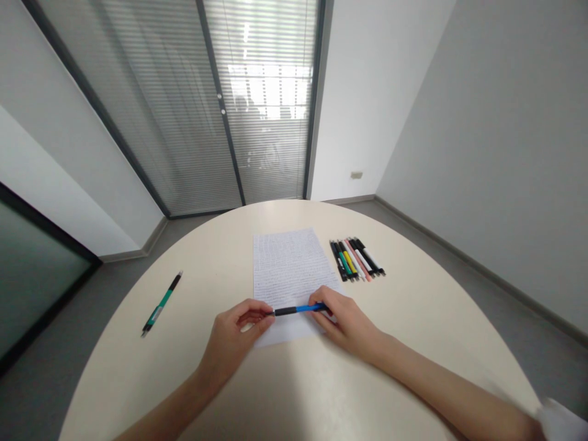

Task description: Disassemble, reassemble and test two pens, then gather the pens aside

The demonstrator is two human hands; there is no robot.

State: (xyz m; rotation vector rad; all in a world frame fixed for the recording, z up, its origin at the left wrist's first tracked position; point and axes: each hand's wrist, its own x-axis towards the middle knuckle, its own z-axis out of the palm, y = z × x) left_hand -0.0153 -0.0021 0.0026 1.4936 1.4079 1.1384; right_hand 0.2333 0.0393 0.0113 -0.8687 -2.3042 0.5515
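Note:
A blue and black pen (297, 309) is held level between both hands, just above the near edge of a handwritten sheet of paper (289, 269). My left hand (239, 334) pinches the pen's black tip end with thumb and fingers. My right hand (342, 318) grips the blue end, fingers closed round it. Both hands hover over the round cream table (413, 318).
A row of several pens (356, 259) in mixed colours lies right of the paper. A single green and black pen (162, 304) lies apart on the table's left side. Beyond the table are a grey floor, white walls and a glass door with blinds.

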